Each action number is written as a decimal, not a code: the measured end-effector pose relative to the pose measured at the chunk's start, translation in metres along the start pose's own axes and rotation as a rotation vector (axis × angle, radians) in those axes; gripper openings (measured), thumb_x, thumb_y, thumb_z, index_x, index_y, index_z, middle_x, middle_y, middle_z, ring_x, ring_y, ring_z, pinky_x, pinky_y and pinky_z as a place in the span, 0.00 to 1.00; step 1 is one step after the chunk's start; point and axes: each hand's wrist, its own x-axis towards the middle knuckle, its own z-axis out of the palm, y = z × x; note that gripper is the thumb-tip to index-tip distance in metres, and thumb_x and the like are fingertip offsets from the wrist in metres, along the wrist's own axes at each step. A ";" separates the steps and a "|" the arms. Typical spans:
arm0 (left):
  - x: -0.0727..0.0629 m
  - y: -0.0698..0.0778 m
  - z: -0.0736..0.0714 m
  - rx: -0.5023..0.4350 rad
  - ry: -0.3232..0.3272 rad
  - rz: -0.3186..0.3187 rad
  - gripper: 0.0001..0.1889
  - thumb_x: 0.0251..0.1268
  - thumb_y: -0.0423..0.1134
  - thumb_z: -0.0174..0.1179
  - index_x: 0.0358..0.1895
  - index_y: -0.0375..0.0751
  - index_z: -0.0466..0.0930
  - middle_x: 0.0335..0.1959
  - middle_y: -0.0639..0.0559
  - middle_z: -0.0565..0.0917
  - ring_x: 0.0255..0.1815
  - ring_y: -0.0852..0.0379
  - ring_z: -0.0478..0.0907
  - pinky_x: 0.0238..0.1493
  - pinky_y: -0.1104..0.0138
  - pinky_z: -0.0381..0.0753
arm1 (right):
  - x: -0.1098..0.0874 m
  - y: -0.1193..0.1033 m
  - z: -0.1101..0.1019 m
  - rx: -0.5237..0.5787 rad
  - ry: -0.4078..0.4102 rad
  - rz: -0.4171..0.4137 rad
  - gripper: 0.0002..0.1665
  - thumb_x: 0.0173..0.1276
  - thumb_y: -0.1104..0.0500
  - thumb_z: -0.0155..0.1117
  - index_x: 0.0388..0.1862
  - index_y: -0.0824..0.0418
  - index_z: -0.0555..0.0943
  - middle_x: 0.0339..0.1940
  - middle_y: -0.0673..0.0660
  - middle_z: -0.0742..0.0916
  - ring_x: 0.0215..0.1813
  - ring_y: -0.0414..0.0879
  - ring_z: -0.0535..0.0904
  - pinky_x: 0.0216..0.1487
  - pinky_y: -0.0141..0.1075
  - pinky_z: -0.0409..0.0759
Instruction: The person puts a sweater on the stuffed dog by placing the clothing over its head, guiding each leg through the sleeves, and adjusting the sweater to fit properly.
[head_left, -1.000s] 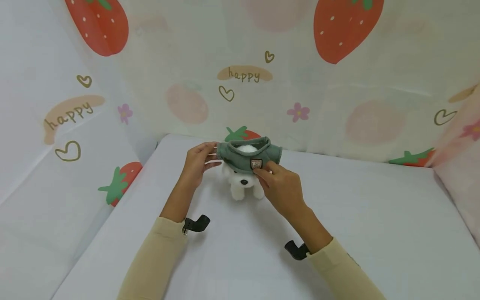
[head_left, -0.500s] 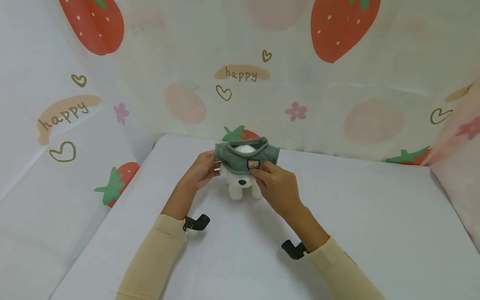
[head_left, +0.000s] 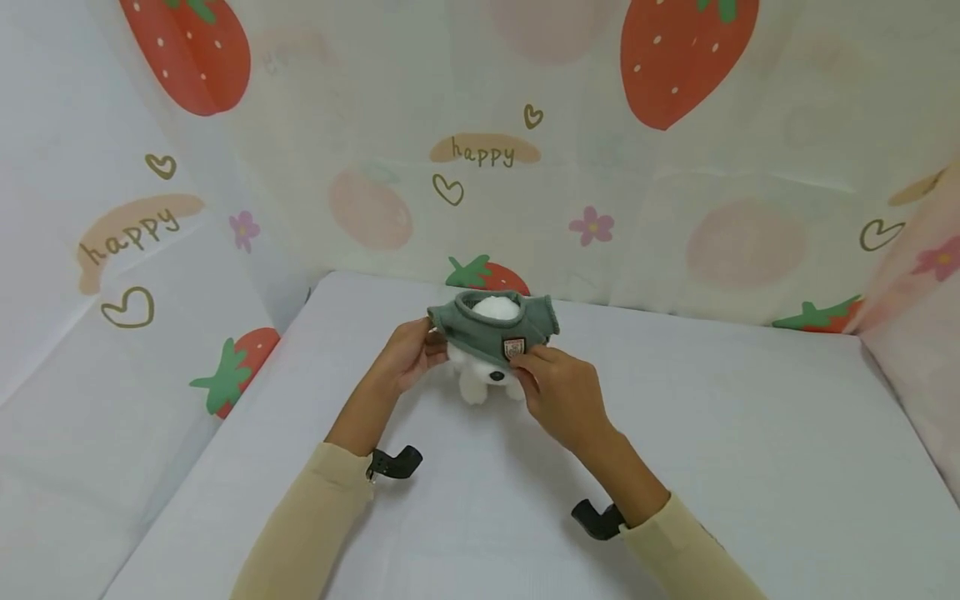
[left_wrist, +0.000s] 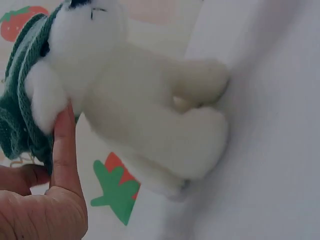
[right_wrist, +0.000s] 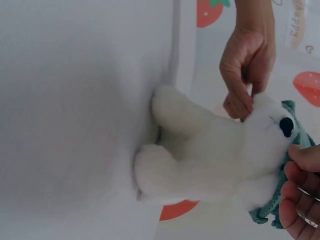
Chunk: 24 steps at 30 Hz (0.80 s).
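Note:
A white plush dog (head_left: 474, 387) with a black nose stands on the table. Over its head lies a small green sweater (head_left: 480, 332), its collar round the white crown and a label on its front. The sweater covers the dog's eyes in the head view. With thumb and fingers, my right hand (head_left: 567, 396) pinches the hem just below the label. My left hand (head_left: 407, 357) holds the sweater's edge by the left sleeve; one finger reaches against the dog's floppy ear (left_wrist: 46, 95) in the left wrist view. The dog's body (right_wrist: 210, 155) is bare in the right wrist view.
A white cloth covers the table (head_left: 712, 467). Behind it hangs a printed backdrop (head_left: 645, 183) with strawberries, hearts and flowers, close to the dog. A similar sheet (head_left: 60, 375) hangs along the left side. Black wrist cameras (head_left: 397, 462) jut inward from both wrists.
The sweater has come lower and tilted, showing more of the dog's crown through the collar. My left fingers, spread at first, have closed in at the sleeve. My right hand keeps its pinch.

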 end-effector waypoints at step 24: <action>-0.042 -0.023 0.028 -0.062 0.041 0.111 0.19 0.82 0.46 0.42 0.55 0.34 0.74 0.39 0.44 0.84 0.36 0.52 0.85 0.48 0.56 0.86 | 0.003 0.038 -0.007 0.741 -0.145 0.851 0.20 0.78 0.52 0.58 0.51 0.68 0.84 0.39 0.66 0.88 0.33 0.52 0.87 0.38 0.38 0.86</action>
